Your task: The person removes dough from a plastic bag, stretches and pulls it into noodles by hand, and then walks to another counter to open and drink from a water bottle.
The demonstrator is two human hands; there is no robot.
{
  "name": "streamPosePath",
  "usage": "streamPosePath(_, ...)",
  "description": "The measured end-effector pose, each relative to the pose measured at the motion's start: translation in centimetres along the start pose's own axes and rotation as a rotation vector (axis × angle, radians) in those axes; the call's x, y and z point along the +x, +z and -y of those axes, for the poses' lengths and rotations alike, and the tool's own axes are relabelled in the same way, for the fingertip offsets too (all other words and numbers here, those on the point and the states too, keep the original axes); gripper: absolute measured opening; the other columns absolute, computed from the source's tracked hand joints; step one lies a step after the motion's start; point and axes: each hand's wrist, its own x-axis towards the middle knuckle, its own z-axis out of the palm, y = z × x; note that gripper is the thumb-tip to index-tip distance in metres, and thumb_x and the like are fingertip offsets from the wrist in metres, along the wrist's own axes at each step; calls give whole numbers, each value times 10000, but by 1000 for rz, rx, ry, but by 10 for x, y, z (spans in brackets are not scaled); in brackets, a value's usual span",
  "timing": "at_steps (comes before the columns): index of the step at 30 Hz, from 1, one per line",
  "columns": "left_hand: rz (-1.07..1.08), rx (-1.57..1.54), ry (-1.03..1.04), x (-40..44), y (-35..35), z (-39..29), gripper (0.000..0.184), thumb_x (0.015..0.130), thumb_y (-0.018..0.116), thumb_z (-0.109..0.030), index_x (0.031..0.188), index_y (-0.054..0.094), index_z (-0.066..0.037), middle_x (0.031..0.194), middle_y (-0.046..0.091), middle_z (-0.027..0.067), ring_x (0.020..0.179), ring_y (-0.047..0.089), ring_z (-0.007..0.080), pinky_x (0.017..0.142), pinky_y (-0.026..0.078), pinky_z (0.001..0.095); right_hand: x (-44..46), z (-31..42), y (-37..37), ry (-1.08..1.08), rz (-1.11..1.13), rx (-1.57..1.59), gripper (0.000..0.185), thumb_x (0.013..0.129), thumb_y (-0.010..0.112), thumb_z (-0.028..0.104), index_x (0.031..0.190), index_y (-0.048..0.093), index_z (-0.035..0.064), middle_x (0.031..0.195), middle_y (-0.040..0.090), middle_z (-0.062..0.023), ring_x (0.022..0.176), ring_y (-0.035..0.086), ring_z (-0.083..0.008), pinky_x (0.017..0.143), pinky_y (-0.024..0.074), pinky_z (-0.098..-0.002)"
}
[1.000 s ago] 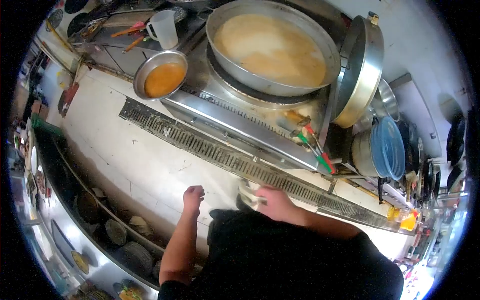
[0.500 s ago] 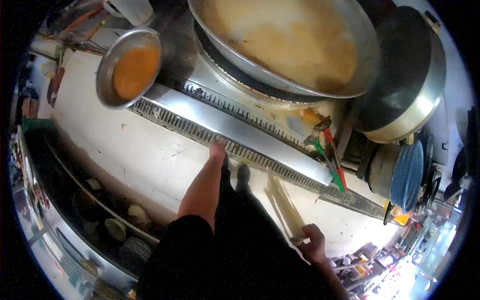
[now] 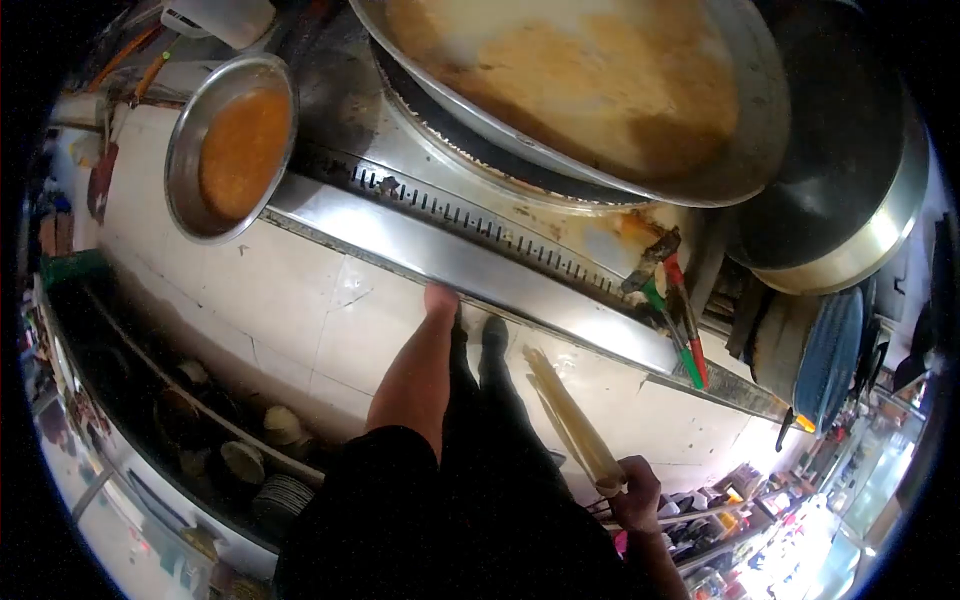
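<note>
My right hand point(image 3: 637, 493) is closed round the end of a long, pale, tube-like object point(image 3: 575, 425), which slants up and left over the floor. My left hand point(image 3: 441, 300) is at the front edge of the steel stove point(image 3: 480, 262); its fingers are largely hidden, so their pose is unclear. Above it on the stove, a very wide metal pan point(image 3: 560, 150) holds cloudy tan liquid. A steel bowl point(image 3: 185, 165) of orange liquid rests at the stove's left edge. Red and green handled tongs point(image 3: 686, 335) lie at the right.
A large black round pan point(image 3: 825, 130) with a shiny rim leans at the right, above a ribbed blue basin point(image 3: 830, 350). A white jug point(image 3: 225, 18) is at top left. Stacked plates point(image 3: 282, 500) and bowls fill a shelf at lower left. Floor tiles point(image 3: 290, 310) lie between.
The view has come closer to the stove. My left hand has reached forward to its edge. My right hand has swung out to the lower right with the pale object.
</note>
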Motion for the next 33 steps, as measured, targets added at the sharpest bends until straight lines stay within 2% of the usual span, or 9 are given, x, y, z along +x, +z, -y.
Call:
streamPosePath(14,140,135,190,24,-3,43,335,828,507,-158,1136,574,-44,1150,577,203,1081,548,322,886,457,378,10,14,5,-195,114,-20,327,670,797,101,867,549,18,771,535,-72,688,515,-167,629,435,-292)
streamPosePath(16,259,401,696,19,-18,33,398,877,507,-248,1214,523,-37,1190,557,189,1102,535,306,890,444,360,12,17,4,-241,125,-51,340,661,802,103,869,547,17,770,533,-81,679,517,-179,622,436,-295)
streamPosePath(17,307,409,149,-22,-29,-39,484,923,469,-366,1273,472,-32,1198,565,167,1102,528,322,912,422,371,14,20,5,-302,117,-56,355,651,810,109,868,544,16,769,533,-87,674,519,-186,616,440,-300)
streamPosePath(20,126,-210,-323,-97,-54,-148,538,944,414,-446,1277,474,-28,1223,552,166,1086,524,332,925,404,390,17,29,8,-373,111,-43,378,636,823,126,863,541,17,772,538,-95,673,528,-198,605,449,-312)
streamPosePath(25,111,248,-321,-140,-128,-61,546,945,371,-470,1085,590,10,1075,603,244,990,557,403,869,425,443,19,56,4,-426,216,-66,420,607,853,172,852,550,14,830,566,-111,702,560,-229,601,462,-319)
streamPosePath(27,103,485,63,-157,-168,19,512,970,311,-389,882,612,15,910,604,276,897,573,418,800,437,503,18,71,4,-583,293,-133,460,583,871,208,867,567,11,876,575,-117,748,584,-237,640,479,-317)
streamPosePath(28,175,774,-22,-202,-190,-29,463,971,315,-337,897,619,4,915,609,264,899,582,399,796,439,504,15,77,2,-627,305,-136,460,583,871,208,867,567,11,876,575,-117,748,584,-237,640,479,-317)
streamPosePath(30,89,894,204,-228,-226,49,441,946,371,-371,965,635,-18,1024,613,227,975,570,391,860,440,468,11,91,2,-606,438,-222,463,593,868,239,872,576,13,875,577,-121,760,594,-240,661,486,-312)
streamPosePath(33,-8,604,-100,-317,-280,51,429,892,451,-391,1015,634,-24,1053,614,220,1028,559,376,902,434,439,5,103,12,-664,585,-254,428,613,856,234,859,585,13,875,575,-123,754,591,-227,683,486,-318)
